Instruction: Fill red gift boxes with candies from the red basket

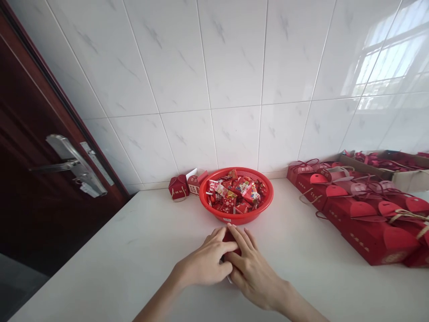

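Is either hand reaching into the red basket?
No, the left hand and right hand meet over a small red item on the white countertop, in front of the red basket.

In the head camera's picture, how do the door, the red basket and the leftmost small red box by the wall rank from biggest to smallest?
1. Door, though the frame cuts it off
2. Red basket
3. Leftmost small red box

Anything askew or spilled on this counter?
No visible spill; candies sit in the basket. The small box left of it has flaps sticking up, unlike the closed box beside it. Red item under left hand and right hand is mostly covered.
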Demonstrator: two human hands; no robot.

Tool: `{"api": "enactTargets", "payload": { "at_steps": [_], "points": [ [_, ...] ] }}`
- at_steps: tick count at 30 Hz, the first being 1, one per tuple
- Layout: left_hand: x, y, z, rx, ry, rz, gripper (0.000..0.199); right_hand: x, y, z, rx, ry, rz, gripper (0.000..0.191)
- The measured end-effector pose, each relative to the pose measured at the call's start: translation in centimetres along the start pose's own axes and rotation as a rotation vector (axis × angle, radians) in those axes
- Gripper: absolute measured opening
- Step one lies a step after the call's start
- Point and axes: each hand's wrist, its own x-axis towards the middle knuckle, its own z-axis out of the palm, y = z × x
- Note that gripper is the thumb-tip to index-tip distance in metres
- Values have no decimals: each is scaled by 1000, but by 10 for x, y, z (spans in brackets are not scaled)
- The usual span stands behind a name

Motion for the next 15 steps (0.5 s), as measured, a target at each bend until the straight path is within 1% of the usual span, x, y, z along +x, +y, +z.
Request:
{"api": "enactTargets", "payload": {
  "at_steps": [2,5,7,9,12,15],
  "points": [
    [0,1,1,2,24,-5,39,0,0,-2,-4,3,-7,32],
    [1,1,2,-22,46,-24,55,-2,2,-4,22,46,-6,35],
    [2,0,1,-55,50,-21,66,-3,4,-4,55,94,-4,30],
    [3,-1,1,-86,59,-14,72,-5,6,-4,105,160,0,21],
    [3,-2,1,-114,77,-34,71,-7,10,-3,195,265,34,10],
    [3,-2,1,-114,52,-59,61,-9,13,-1,271,320,89,9]
  ]
}}
